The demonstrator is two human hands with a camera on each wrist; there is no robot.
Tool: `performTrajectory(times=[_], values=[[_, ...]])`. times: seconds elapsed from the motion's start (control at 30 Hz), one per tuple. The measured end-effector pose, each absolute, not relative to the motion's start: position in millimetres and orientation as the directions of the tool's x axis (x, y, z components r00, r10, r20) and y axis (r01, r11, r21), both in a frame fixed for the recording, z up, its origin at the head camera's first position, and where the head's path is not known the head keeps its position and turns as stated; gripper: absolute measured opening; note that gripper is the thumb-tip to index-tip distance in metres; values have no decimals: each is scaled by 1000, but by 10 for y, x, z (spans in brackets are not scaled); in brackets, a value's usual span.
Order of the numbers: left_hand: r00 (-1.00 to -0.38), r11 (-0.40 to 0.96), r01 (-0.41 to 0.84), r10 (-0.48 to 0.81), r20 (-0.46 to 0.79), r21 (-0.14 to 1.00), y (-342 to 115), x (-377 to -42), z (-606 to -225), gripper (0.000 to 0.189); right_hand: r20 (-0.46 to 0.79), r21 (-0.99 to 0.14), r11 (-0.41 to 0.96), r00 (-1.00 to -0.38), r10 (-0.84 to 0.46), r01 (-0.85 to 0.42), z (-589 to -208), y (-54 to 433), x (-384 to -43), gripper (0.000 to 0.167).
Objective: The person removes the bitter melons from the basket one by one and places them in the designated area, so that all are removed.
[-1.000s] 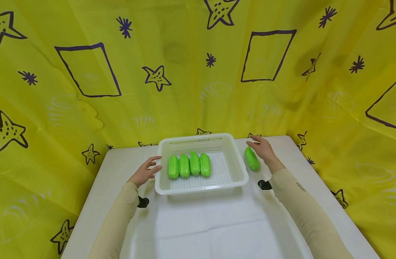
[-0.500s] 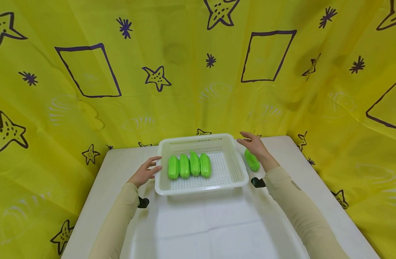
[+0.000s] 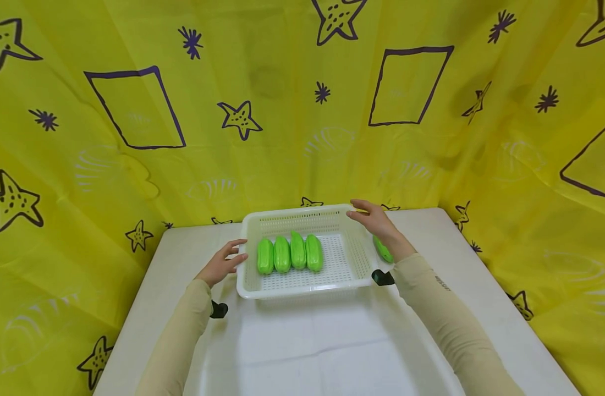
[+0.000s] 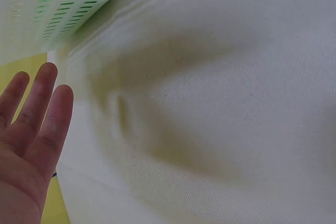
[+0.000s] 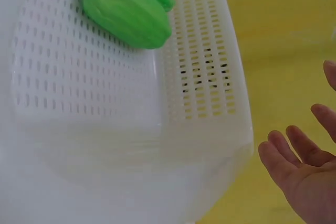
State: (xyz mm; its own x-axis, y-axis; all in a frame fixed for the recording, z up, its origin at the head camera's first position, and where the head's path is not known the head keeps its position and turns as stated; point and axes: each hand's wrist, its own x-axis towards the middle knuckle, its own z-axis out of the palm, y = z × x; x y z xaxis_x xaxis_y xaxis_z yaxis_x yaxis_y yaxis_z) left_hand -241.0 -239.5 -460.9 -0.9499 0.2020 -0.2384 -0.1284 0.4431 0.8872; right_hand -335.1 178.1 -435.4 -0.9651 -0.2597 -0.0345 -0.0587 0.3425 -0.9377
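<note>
A white plastic basket (image 3: 304,289) with slotted walls stands near the table's back edge. Several glossy green, ridged, long fruit-like pieces (image 3: 314,253) lie side by side in its left and middle part. Another green piece (image 3: 383,250) lies on the table just right of the basket, partly covered by my right hand. My left hand (image 3: 220,265) has its fingertips at the left rim, fingers loosely extended; the left wrist view shows them straight beside the slotted wall. My right hand (image 3: 381,224), fingers spread and holding nothing, is over the basket's back right corner.
A white-covered table (image 3: 312,346) spreads out in front of the basket. Yellow curtains (image 3: 282,165) printed with stars and frames enclose the back and sides. A dark wrist mount (image 3: 383,278) juts from the right sleeve near the basket's front right corner.
My right hand has moved left, from over the loose green piece to the basket's back right corner, leaving that piece on the table. My left hand and the basket stay put.
</note>
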Motion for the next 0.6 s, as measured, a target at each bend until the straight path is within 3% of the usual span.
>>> performTrajectory(times=[0.4, 0.6], values=[[-949, 447, -133, 200, -243, 885, -2393, -2413, -4614, 59, -56, -928, 366, -944, -326, -71, -4352, 1565, -3380, 59], [-955, 459, -119, 191, -228, 880, -2468, -2537, -4860, 62, -71, -936, 347, -936, -345, -57, -4434, 1473, -3423, 59]])
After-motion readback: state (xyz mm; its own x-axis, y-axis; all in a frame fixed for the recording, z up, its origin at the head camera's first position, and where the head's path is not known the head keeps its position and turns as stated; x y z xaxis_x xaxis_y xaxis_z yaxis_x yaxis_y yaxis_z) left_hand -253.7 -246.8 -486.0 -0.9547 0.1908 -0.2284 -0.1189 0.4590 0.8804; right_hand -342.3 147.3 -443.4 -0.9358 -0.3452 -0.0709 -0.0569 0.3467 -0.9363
